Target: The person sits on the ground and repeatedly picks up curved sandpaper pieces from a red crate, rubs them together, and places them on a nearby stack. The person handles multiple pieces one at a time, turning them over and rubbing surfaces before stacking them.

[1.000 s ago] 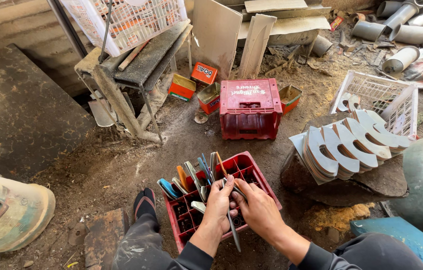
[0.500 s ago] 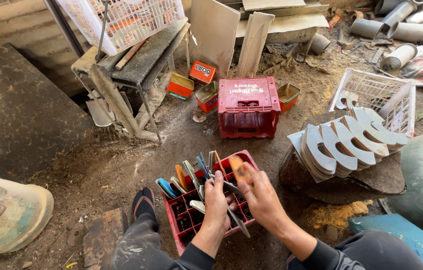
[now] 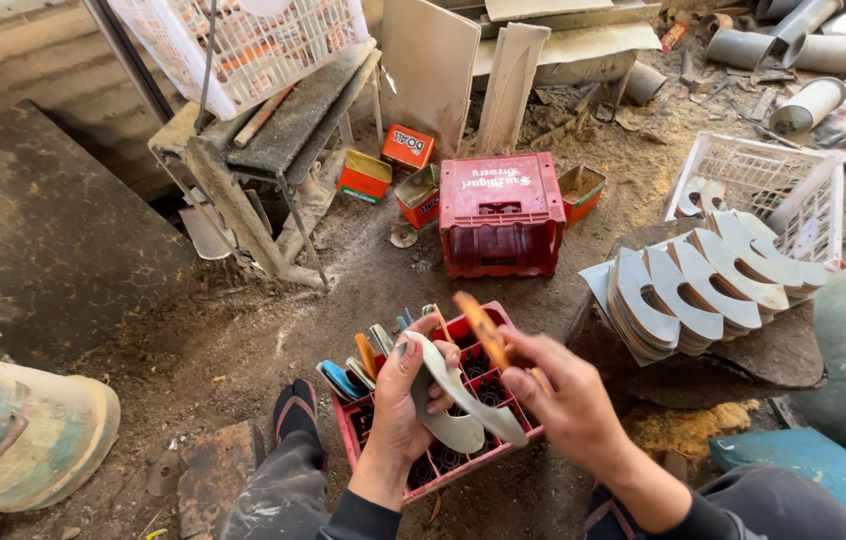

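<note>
My left hand (image 3: 406,400) grips two curved grey metal blades (image 3: 463,400) that fan out to the right over a red compartment crate (image 3: 435,462). My right hand (image 3: 565,402) holds an orange handle (image 3: 480,326) raised above the blades. Coloured handles (image 3: 363,365), blue, orange and grey, stand in the crate's far left compartments. The crate sits on the dirt between my legs.
A row of curved grey blades (image 3: 708,280) leans on a dark block at right, beside a white wire basket (image 3: 778,190). An upturned red crate (image 3: 501,212), small orange tins (image 3: 383,165), a metal stand (image 3: 273,150) and a dirty bucket (image 3: 28,435) stand around.
Both hands have lifted out of the crate. The left hand now holds the curved blades up, and the right hand has drawn out an orange handle.
</note>
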